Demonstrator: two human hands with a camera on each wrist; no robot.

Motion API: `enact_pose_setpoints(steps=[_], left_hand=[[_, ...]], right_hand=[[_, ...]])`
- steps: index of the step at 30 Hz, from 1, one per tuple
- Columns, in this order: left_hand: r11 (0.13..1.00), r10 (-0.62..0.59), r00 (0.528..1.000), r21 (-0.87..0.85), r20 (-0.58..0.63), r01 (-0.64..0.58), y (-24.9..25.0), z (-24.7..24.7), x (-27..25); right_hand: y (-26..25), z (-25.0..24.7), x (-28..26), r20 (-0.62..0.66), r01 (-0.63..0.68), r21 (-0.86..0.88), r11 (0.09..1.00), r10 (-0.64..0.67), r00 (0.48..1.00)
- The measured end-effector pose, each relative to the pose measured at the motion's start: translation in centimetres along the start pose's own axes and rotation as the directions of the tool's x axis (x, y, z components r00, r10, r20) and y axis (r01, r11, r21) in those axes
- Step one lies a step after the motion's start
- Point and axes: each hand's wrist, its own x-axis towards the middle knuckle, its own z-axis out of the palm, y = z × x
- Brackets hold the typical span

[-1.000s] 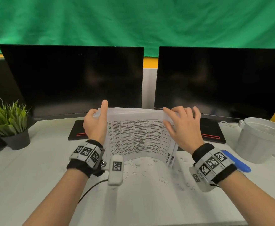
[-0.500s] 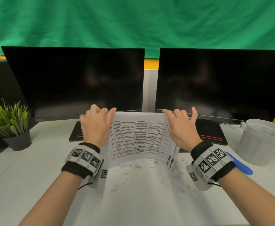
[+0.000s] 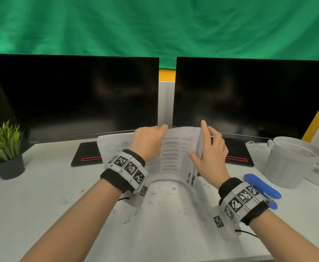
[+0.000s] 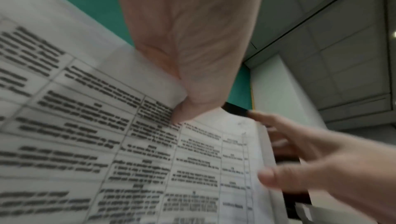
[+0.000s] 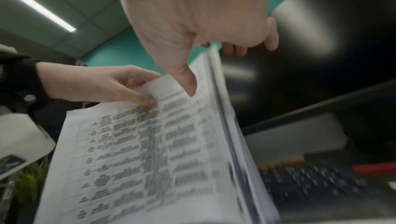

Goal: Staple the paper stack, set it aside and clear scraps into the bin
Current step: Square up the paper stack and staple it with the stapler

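Both hands are holding the paper stack (image 3: pixel 175 156) upright on the white desk (image 3: pixel 41 195): left hand (image 3: pixel 148 141) gripping a top sheet, right hand (image 3: pixel 210 157) bracing the right edge. Bent staple scraps (image 3: pixel 162 197) are lying below; blue stapler (image 3: pixel 261 187) and white bin (image 3: pixel 291 163) are sitting right.

Office desk setup. Ref: white desk (image 3: pixel 32 195). Two dark monitors (image 3: pixel 79 95) side by side at back of desk, green cloth backdrop (image 3: pixel 154 25) behind them. Small potted plant (image 3: pixel 1 146) at desk's left end. Grid-panel ceiling w/ strip light (image 5: pixel 36 5) overhead, typ. office fit-out.
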Motion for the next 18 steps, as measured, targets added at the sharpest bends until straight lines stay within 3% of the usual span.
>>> enact_pose_setpoints(steps=[3, 6, 8, 11, 13, 14, 16, 18], left_hand=[[0.99, -0.113, 0.971, -0.102, -0.21, 0.094, -1.6, -2.1, -0.6], [0.913, -0.336, 0.877, -0.348, -0.343, 0.214, -3.9, -4.3, -1.2], [0.773, -0.474, 0.834, -0.588, -0.284, 0.239, -5.0, -4.6, -1.6], [0.435, -0.587, 0.807, -0.864, -0.059, 0.253, -5.4, -3.2, -2.6], [0.251, -0.63, 0.773, -0.921, 0.078, 0.297, -4.8, -1.5, -3.6], [0.209, -0.65, 0.752, -0.926, 0.109, 0.314, -4.3, -0.7, -4.1], [0.216, -0.69, 0.719, -0.924, 0.084, 0.316, -2.8, 0.6, -5.0], [0.262, -0.7, 0.714, -0.929, 0.004, 0.262, -1.0, 1.4, -5.8]], right_hand=[[0.7, 0.4, -0.9, 0.019, -0.172, 0.336, 0.926, 0.176, 0.984], [-0.1, 0.0, 0.2, 0.258, -0.389, 0.628, 0.674, 0.292, 0.921], [-1.2, -0.6, 1.4, 0.426, -0.481, 0.694, 0.536, 0.233, 0.874], [-2.7, -1.3, 3.0, 0.483, -0.478, 0.756, 0.447, 0.11, 0.869], [-3.0, -1.2, 3.4, 0.456, -0.452, 0.786, 0.422, 0.099, 0.885], [-3.1, -1.2, 3.2, 0.427, -0.433, 0.785, 0.444, 0.119, 0.896], [-3.4, -1.3, 2.6, 0.336, -0.367, 0.77, 0.523, 0.156, 0.929], [-3.6, -1.2, 1.6, 0.244, -0.298, 0.762, 0.574, 0.172, 0.954]])
